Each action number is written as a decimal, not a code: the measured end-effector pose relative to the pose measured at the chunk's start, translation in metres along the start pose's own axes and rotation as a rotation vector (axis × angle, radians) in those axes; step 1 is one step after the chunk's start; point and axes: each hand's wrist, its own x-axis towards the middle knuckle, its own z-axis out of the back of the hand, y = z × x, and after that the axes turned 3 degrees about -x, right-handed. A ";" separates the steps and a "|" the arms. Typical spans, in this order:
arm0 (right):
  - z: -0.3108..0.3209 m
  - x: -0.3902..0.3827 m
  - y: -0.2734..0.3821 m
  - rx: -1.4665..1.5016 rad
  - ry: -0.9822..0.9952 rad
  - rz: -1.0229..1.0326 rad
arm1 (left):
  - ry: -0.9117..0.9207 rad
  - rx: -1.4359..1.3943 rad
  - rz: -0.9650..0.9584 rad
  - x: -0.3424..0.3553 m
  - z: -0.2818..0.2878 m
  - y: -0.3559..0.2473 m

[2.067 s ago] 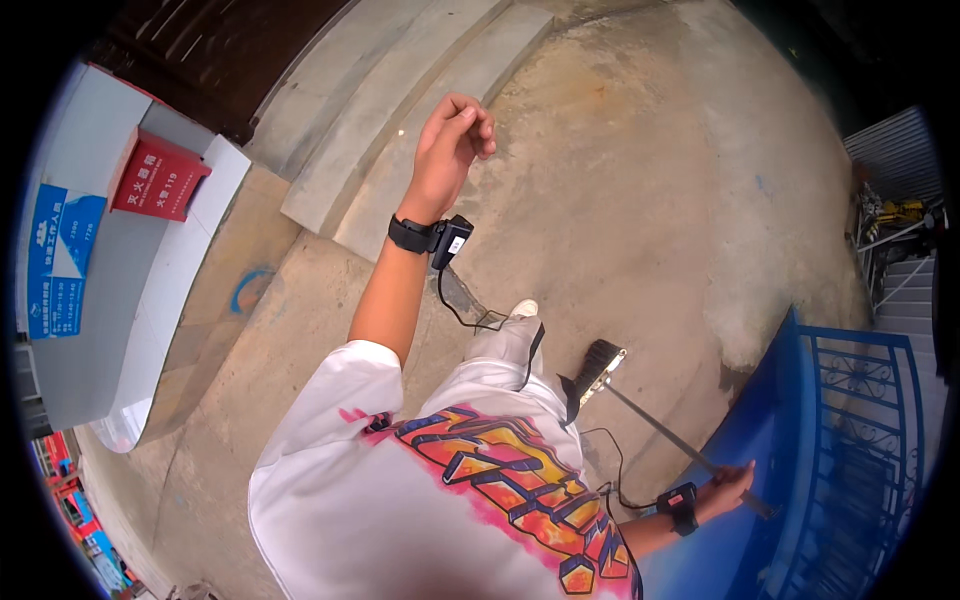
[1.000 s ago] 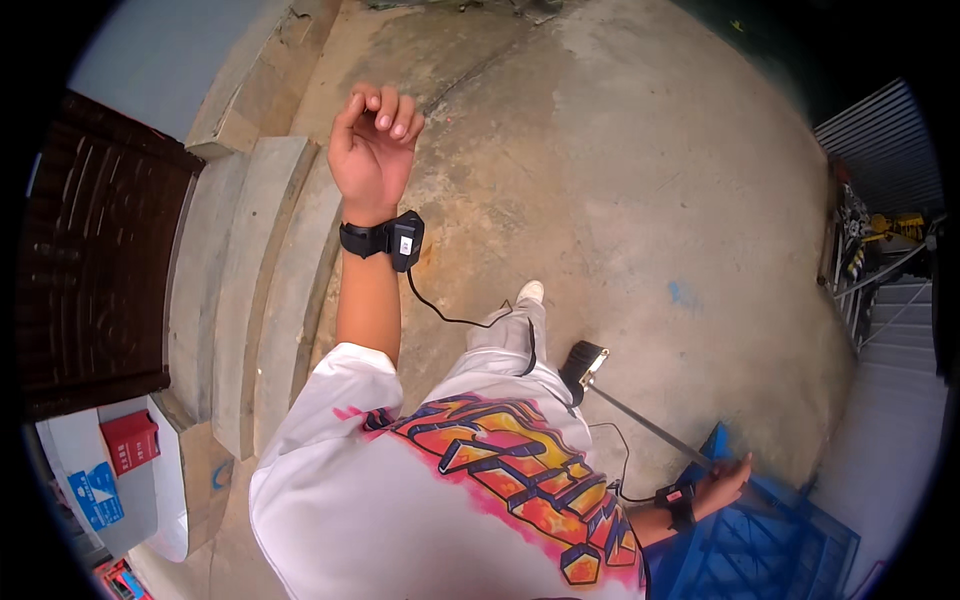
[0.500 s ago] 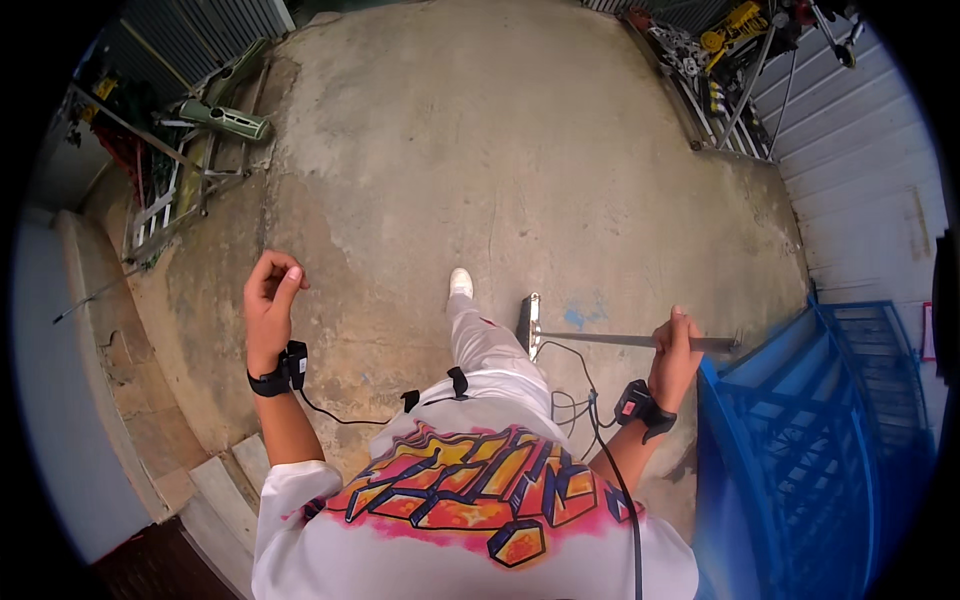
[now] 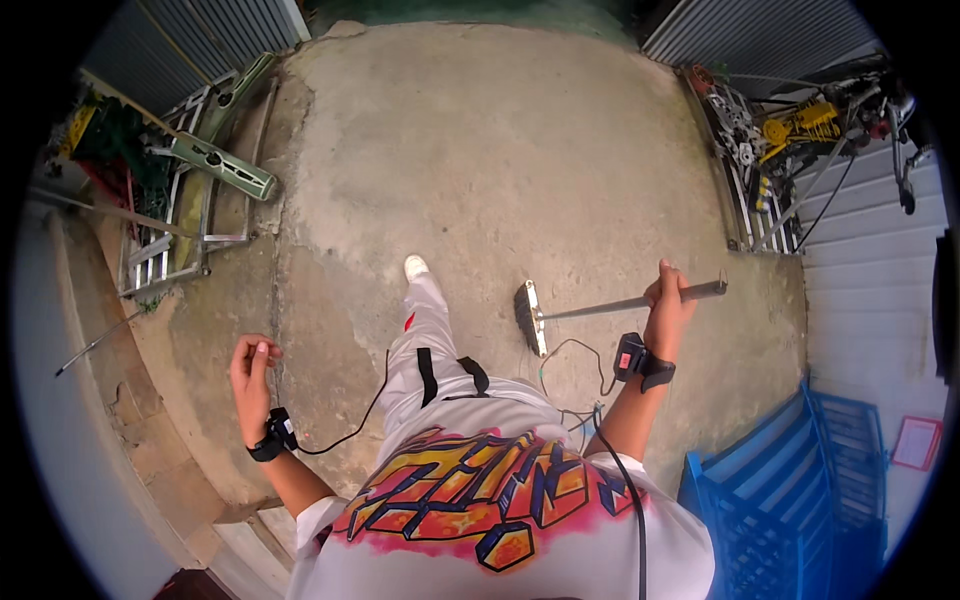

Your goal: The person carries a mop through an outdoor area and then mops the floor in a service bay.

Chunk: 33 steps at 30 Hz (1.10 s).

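While gripped one-handed, right hand (image 4: 668, 300) clamped on broom (image 4: 615, 306); left hand (image 4: 250, 372) loosely curled, empty. Risk: dangling wrist cable (image 4: 570, 350) snagging head, tripping.

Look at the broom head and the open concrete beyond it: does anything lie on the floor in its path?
Nothing visible does. The right hand grips the broom handle, and the broom head rests on bare concrete floor. The metal frames to the left and the machinery to the right stand at the edges. The left hand is empty.
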 end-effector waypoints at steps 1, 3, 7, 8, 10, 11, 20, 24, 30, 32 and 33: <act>-0.038 0.035 0.009 0.012 0.015 0.045 | 0.010 -0.082 -0.004 0.061 -0.014 -0.006; -0.115 0.101 0.032 0.036 0.026 0.032 | 0.085 -0.095 0.009 0.181 -0.026 -0.022; -0.220 0.195 0.095 0.040 0.085 0.053 | 0.243 -0.144 -0.049 0.375 -0.039 -0.099; -0.256 0.224 0.114 0.050 0.072 0.065 | 0.221 -0.148 -0.052 0.432 -0.047 -0.124; -0.322 0.276 0.133 0.062 0.051 0.072 | 0.314 -0.173 -0.202 0.540 -0.062 -0.156; -0.355 0.304 0.140 0.091 0.061 0.086 | 0.312 -0.170 -0.208 0.591 -0.068 -0.166; -0.685 0.552 0.218 0.110 -0.019 0.066 | 0.531 0.022 -0.004 0.993 -0.104 -0.179; -0.843 0.675 0.276 0.171 0.001 0.059 | 0.362 -0.085 0.033 1.137 -0.097 -0.212; -1.048 0.854 0.343 0.205 0.167 0.080 | 0.202 -0.167 0.120 1.354 -0.085 -0.215; -1.106 0.917 0.345 0.251 0.154 0.079 | 0.214 -0.151 0.178 1.441 -0.088 -0.202; -1.141 0.941 0.354 0.256 0.121 0.071 | 0.213 -0.131 0.198 1.490 -0.089 -0.191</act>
